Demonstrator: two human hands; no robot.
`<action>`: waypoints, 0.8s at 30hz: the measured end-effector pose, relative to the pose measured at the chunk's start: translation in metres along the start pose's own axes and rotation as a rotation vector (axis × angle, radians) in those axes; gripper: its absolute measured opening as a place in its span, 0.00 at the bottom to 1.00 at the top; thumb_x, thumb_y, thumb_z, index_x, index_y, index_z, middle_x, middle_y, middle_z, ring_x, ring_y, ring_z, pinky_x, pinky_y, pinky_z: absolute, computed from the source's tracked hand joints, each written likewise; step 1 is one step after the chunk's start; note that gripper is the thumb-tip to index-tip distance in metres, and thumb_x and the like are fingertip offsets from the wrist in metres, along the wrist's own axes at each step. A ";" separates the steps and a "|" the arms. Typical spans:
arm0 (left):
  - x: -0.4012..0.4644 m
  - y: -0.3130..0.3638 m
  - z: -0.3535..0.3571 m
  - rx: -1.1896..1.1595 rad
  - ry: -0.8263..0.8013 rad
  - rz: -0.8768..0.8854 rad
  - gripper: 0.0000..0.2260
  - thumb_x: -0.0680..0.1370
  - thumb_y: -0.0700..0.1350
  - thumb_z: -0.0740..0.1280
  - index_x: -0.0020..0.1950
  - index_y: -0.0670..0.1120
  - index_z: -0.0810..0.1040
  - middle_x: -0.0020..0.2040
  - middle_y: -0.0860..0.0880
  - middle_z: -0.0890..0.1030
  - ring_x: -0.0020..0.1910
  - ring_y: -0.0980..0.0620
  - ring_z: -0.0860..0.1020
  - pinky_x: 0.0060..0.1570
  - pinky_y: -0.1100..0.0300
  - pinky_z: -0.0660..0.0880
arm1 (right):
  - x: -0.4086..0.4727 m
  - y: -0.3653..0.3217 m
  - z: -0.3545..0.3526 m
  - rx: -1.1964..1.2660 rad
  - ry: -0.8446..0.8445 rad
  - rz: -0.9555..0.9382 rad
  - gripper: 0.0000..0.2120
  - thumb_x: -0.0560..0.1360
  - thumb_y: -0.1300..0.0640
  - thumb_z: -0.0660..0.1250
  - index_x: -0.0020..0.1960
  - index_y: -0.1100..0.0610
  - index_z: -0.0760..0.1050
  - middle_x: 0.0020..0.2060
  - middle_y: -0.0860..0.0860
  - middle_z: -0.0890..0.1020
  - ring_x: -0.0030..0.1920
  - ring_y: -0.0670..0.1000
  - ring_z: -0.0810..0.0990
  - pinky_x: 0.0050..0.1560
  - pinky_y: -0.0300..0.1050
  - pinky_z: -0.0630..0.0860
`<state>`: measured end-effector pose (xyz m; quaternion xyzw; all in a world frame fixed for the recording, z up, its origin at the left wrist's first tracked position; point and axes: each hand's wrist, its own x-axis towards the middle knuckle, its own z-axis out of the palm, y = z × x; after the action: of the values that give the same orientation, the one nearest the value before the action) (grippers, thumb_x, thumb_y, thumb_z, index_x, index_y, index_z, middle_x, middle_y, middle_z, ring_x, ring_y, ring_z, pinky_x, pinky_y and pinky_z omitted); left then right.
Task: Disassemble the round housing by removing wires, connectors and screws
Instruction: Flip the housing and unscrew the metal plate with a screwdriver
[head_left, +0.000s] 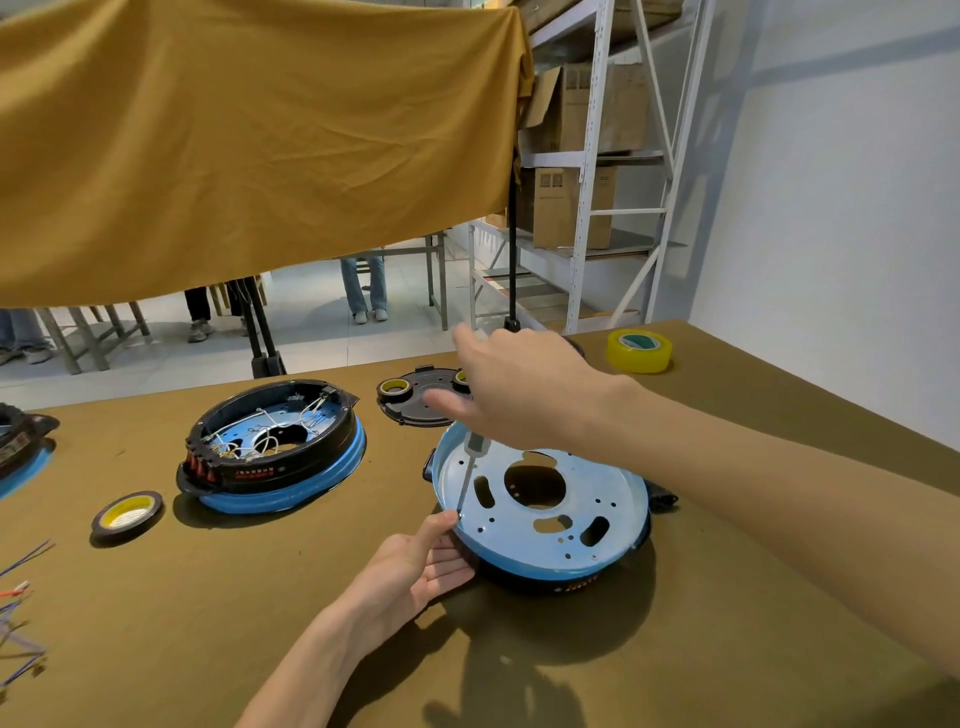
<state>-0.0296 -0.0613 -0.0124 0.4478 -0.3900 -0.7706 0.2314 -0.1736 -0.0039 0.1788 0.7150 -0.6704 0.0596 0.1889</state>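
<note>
Two round housings lie on the olive-covered table (208, 597). The nearer round housing (543, 512), at centre right, sits open side up with its pale blue perforated plate bare of wires, so the stage in hand appears to be the screws. The second housing (272, 447), well apart to the left, holds a tangle of white wires and a row of red connectors at its near rim; in my judgement it awaits its turn.

Right hand (519, 395) hangs above the far rim of the nearer housing, fingers curled downward round the handle of a screwdriver (470, 467). The grip itself is partly hidden by the back of the hand. The shaft slants down and toward the person, its tip at a screw (460, 514) on the plate's near-left edge.

Left hand (421, 561) rests against the housing's left wall just beside that screw, palm up and fingers relaxed, thumb reaching to the rim. It clasps nothing; it evidently braces the housing against turning force.

A black cover plate (415, 400) with tape rolls lies behind, presumably set aside. A dark tape roll (127, 512) and a yellow tape roll (639, 351) stand clear of the work. Loose wires (21, 592) lie at the left edge.
</note>
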 end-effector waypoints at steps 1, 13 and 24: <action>0.000 0.000 0.000 0.001 0.002 -0.005 0.24 0.74 0.51 0.76 0.60 0.36 0.74 0.59 0.34 0.82 0.57 0.37 0.84 0.53 0.49 0.84 | 0.001 0.002 0.002 -0.037 0.006 0.018 0.20 0.82 0.36 0.58 0.52 0.54 0.66 0.34 0.49 0.73 0.32 0.48 0.72 0.27 0.43 0.63; 0.000 0.001 0.000 -0.012 -0.007 0.003 0.30 0.66 0.53 0.78 0.60 0.37 0.75 0.59 0.34 0.83 0.57 0.37 0.84 0.51 0.49 0.84 | 0.002 0.002 0.003 -0.010 0.060 -0.116 0.23 0.79 0.31 0.58 0.50 0.52 0.69 0.33 0.47 0.75 0.31 0.48 0.75 0.27 0.44 0.68; -0.001 0.003 0.001 0.014 -0.002 -0.008 0.30 0.64 0.54 0.78 0.56 0.37 0.75 0.58 0.34 0.83 0.55 0.38 0.85 0.46 0.51 0.85 | 0.012 -0.009 -0.009 0.035 -0.084 -0.108 0.19 0.77 0.38 0.67 0.52 0.54 0.71 0.36 0.49 0.75 0.34 0.49 0.74 0.29 0.43 0.64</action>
<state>-0.0297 -0.0615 -0.0093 0.4501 -0.3940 -0.7692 0.2248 -0.1625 -0.0118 0.1898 0.7551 -0.6373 0.0310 0.1508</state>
